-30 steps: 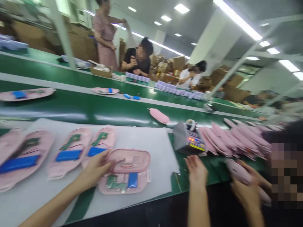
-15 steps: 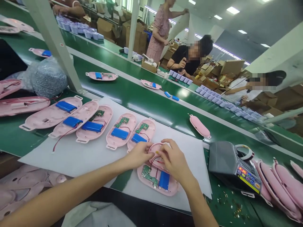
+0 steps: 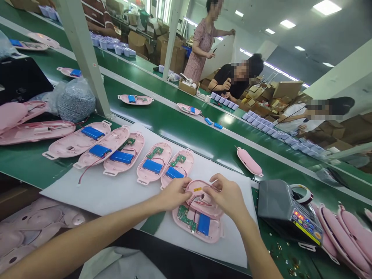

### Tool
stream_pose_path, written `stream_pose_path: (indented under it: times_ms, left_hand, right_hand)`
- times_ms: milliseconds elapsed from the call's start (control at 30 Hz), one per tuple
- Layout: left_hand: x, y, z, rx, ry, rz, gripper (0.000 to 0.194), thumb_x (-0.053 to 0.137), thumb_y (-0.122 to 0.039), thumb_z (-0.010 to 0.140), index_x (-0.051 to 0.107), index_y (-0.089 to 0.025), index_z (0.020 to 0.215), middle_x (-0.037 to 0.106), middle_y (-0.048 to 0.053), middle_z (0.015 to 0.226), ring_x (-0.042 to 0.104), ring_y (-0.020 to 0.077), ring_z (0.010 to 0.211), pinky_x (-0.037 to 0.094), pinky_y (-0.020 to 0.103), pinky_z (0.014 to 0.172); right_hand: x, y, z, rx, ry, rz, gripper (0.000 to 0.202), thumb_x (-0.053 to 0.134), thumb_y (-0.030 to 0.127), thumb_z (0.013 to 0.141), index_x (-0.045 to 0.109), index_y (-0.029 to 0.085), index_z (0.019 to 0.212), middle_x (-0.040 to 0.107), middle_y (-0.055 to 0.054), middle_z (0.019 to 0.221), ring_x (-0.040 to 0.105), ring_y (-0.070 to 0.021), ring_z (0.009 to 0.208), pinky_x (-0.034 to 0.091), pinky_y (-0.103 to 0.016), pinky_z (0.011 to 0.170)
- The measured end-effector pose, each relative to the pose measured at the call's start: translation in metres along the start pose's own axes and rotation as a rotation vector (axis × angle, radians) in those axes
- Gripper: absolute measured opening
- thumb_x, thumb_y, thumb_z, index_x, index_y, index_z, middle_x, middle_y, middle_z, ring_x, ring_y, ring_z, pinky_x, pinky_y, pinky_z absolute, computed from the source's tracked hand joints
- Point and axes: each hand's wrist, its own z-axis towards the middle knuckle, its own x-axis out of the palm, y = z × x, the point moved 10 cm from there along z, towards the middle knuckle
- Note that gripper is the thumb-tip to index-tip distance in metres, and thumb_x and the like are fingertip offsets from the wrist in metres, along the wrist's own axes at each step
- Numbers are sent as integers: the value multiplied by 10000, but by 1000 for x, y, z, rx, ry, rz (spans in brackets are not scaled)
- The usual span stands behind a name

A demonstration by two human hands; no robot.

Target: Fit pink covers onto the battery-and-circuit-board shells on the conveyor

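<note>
My left hand [image 3: 173, 193] and my right hand [image 3: 227, 196] both grip a pink shell half [image 3: 200, 199] with red wires, one on each side of it. It lies tilted over a second pink shell [image 3: 197, 228] that carries a green circuit board [image 3: 186, 216] and a blue battery [image 3: 204, 224]. Both shells rest on a white sheet [image 3: 116, 190] at the near edge of the green bench.
Several open pink shells with blue batteries [image 3: 122, 156] lie in a row to the left. A grey tape dispenser [image 3: 287, 215] stands to the right, closed pink shells [image 3: 345, 242] beyond it. A green conveyor [image 3: 203, 139] carries a pink case [image 3: 249, 161]. Other people work opposite.
The view swung left from the co-worker's side to my own bench. My right hand came off the bench onto the upper pink shell beside my left. The hold barely changed in the last half second.
</note>
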Motion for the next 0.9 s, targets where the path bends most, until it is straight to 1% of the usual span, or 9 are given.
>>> stream_pose_path:
  times_ms: [100, 200, 267, 333, 433, 533, 633, 733, 900]
  left_hand:
    - [3, -10, -3, 75, 10, 184, 204, 568, -349, 847, 625, -156, 810, 630, 10, 763, 596, 179, 735, 460, 246, 635]
    - [11, -15, -11, 199, 77, 349, 256, 479, -340, 919, 659, -160, 888, 691, 38, 799, 634, 181, 734, 493, 271, 686]
    - [22, -21, -21, 338, 197, 458, 276, 415, -207, 915, 663, -170, 1033, 734, 83, 998, 679, 203, 912, 514, 331, 873]
    - [36, -25, -32, 438, 374, 594, 402, 416, -69, 816, 645, -185, 1126, 662, 99, 1280, 578, 235, 1235, 362, 434, 1129]
    - [41, -27, -40, 365, 544, 791, 671, 487, -26, 622, 577, -193, 1265, 425, 92, 1536, 283, 290, 1472, 137, 523, 1229]
    - [26, -48, -45, 275, 491, 871, 853, 541, -74, 616, 406, -186, 1451, 305, 128, 1594, 234, 321, 1486, 184, 528, 1221]
    - [-2, -83, -52, 353, 301, 873, 605, 532, -108, 758, 529, -247, 1346, 480, 90, 1487, 398, 280, 1407, 267, 476, 1204]
    - [-46, -105, -42, 422, 128, 865, 371, 474, -107, 835, 655, -252, 1125, 638, 63, 1275, 537, 234, 1257, 384, 393, 1130]
    - [-180, -119, 57, 121, -296, 1144, 305, 487, -78, 844, 674, -185, 1060, 685, 73, 1168, 601, 228, 1142, 436, 375, 1066]
  right_hand:
    - [-7, 14, -12, -146, -52, 84, 159, 647, 362, 815, 634, 218, 751, 658, 11, 694, 595, -143, 621, 409, -254, 598]
    - [-19, 40, -52, -395, -260, 23, 159, 600, 287, 881, 616, 207, 744, 634, -3, 692, 586, -134, 632, 416, -246, 595]
    - [-13, 52, -87, -544, -349, -59, 167, 537, 198, 912, 596, 204, 755, 621, -19, 705, 580, -137, 648, 432, -248, 616]
    - [6, 55, -112, -619, -359, -152, 66, 560, 201, 885, 617, 205, 851, 667, -64, 854, 625, -175, 762, 485, -276, 691]
    - [42, 34, -118, -566, -306, -307, 573, 758, 477, 691, 612, 186, 1162, 608, -179, 1256, 627, -347, 1062, 542, -425, 836]
    - [76, -2, -107, -476, -204, -364, 908, 821, 550, 545, 543, 181, 1326, 561, -204, 1333, 618, -394, 1100, 553, -468, 863]
    - [85, -39, -87, -422, -170, -316, 724, 766, 378, 658, 543, 275, 1339, 629, -114, 1257, 651, -311, 1054, 558, -388, 860]
    - [48, -73, -31, -223, -279, -219, 695, 666, 439, 750, 481, 281, 1401, 576, -97, 1332, 598, -301, 1156, 533, -388, 904]
    - [-12, -94, 121, 210, -212, -244, 732, 571, 490, 821, 395, 173, 1457, 524, -160, 1335, 533, -339, 1190, 454, -451, 948]
